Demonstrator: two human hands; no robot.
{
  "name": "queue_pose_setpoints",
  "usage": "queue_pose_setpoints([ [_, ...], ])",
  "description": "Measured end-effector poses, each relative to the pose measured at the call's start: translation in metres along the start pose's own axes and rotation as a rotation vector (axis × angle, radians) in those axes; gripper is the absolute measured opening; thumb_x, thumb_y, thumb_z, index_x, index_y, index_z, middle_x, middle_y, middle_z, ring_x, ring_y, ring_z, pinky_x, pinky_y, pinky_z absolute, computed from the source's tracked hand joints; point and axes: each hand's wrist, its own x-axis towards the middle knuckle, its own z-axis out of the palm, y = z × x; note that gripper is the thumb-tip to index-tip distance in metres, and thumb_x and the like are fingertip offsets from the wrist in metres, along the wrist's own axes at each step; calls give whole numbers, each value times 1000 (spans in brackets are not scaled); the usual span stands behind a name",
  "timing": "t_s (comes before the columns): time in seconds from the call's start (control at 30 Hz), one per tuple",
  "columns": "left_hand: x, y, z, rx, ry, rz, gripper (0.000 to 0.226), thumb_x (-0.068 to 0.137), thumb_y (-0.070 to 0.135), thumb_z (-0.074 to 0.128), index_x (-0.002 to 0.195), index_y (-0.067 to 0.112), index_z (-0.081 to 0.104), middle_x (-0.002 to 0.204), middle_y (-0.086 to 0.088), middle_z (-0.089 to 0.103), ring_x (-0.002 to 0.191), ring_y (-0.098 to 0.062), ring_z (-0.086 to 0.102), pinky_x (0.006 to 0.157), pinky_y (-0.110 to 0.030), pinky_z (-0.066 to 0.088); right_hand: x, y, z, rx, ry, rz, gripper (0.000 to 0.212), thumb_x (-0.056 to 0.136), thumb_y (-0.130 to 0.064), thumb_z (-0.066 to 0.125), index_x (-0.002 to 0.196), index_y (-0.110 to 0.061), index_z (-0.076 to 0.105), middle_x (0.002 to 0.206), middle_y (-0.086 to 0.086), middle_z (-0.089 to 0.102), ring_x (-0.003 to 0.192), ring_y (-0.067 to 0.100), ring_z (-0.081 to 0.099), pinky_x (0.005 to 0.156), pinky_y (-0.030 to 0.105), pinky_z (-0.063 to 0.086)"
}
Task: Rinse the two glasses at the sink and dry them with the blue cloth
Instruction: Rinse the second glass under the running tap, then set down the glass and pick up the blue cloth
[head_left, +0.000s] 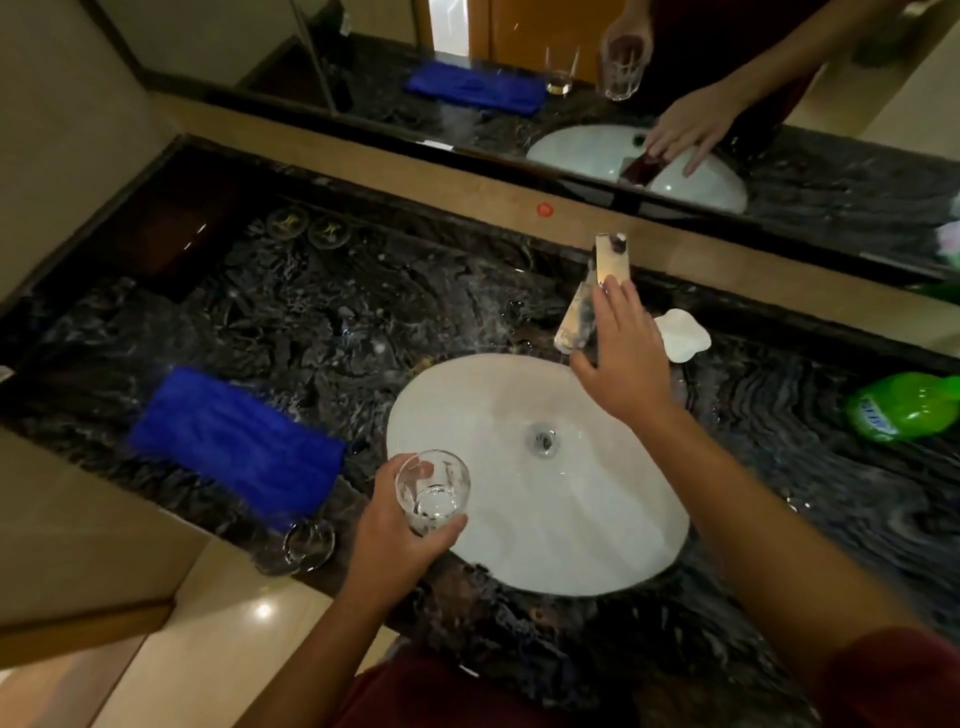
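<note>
Here the left hand (402, 530) has its fingers clamped round one glass (432, 491) at the sink's (597, 545) near-left rim; it could slip if wet. The right hand (621, 358), fingers spread, rests on the tap (592, 296). The second glass (309, 543) stands left of the sink at the table (322, 312) edge, beside the blue cloth (236, 449), easily knocked off.

My right hand (626, 358) covers the tap's (597, 291) lower side, and the green bottle (904, 405) is cut off at the right edge.
</note>
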Motion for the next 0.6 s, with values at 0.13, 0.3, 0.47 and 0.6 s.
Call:
queue_pose_setpoints([
  [0.13,-16,-21,-3,67,41,-14,81,68,20,97,134,21,51,123,7,60,114,-10,60,94,-3,39,-1,2,2,10,15,0,84,97,-36,62,164,-8,20,174,10,15,162,30,8,126,53,23],
  [0.3,-35,-39,-6,129,65,-32,79,71,26,96,136,12,54,126,0,62,118,-17,61,102,-24,47,-2,0,6,17,59,11,84,95,-32,65,164,-9,23,174,10,17,161,30,9,126,53,25],
  [0.47,-51,-53,-5,146,74,-84,87,70,16,97,141,4,48,130,-8,63,120,-24,62,105,-36,49,-4,-6,11,37,95,31,82,95,-30,64,164,-9,24,173,11,19,161,30,10,126,52,26],
  [0.6,-58,-62,-4,139,71,-119,89,71,21,96,144,9,46,133,-5,63,122,-20,63,105,-33,49,-5,-8,12,36,115,43,81,96,-30,64,163,-9,25,173,11,21,161,30,11,125,52,28],
])
